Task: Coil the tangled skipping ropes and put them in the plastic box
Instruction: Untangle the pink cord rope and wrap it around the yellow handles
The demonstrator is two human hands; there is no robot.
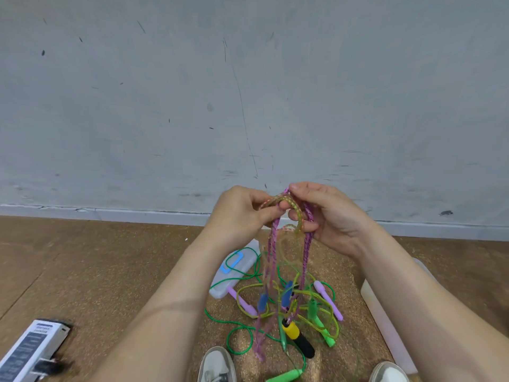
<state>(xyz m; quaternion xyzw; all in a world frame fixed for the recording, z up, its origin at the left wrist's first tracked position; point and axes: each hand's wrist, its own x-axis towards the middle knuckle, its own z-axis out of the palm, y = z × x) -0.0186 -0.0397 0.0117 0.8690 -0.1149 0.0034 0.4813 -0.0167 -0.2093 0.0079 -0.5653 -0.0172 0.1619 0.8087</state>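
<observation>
Held a tangle of skipping ropes up in both hands, before a scuffed grey wall point(248, 92). Pinched a loop of yellow translucent rope point(298, 220) in the left hand point(242, 213), its fingers point(264, 216) curled and clamped on the strand. Gripped the pink braided rope point(306, 252) in the right hand point(327, 216), thumb and fingertips closed on it at the top, lower fingers curled round the strands beneath. Held the two hands nearly touching, with the yellow loop arched between them.

Had the pink strands hanging straight down from the hands to the cork floor point(110, 271), blurred at their lower ends. Had the other ropes in a loose heap on the floor directly below:
- a thin green rope point(239, 323) looping outward
- two blue handles point(263, 300) dangling among the strands
- lilac handles point(329, 299) on either side
- a yellow-and-black handle point(297, 336) and green handles point(283, 376) nearest the feet

Had the plastic box point(385, 323) on the floor to the right of the heap, partly hidden behind the right forearm; could not tell its contents. Had a flat white lid point(242, 263) with a blue latch lying beyond the heap, a bend of green rope across it. Stood with a pale shoe point(217, 365) on each side of the heap. Had a white printed carton point(30, 348) at the lower left, well apart from the ropes.
</observation>
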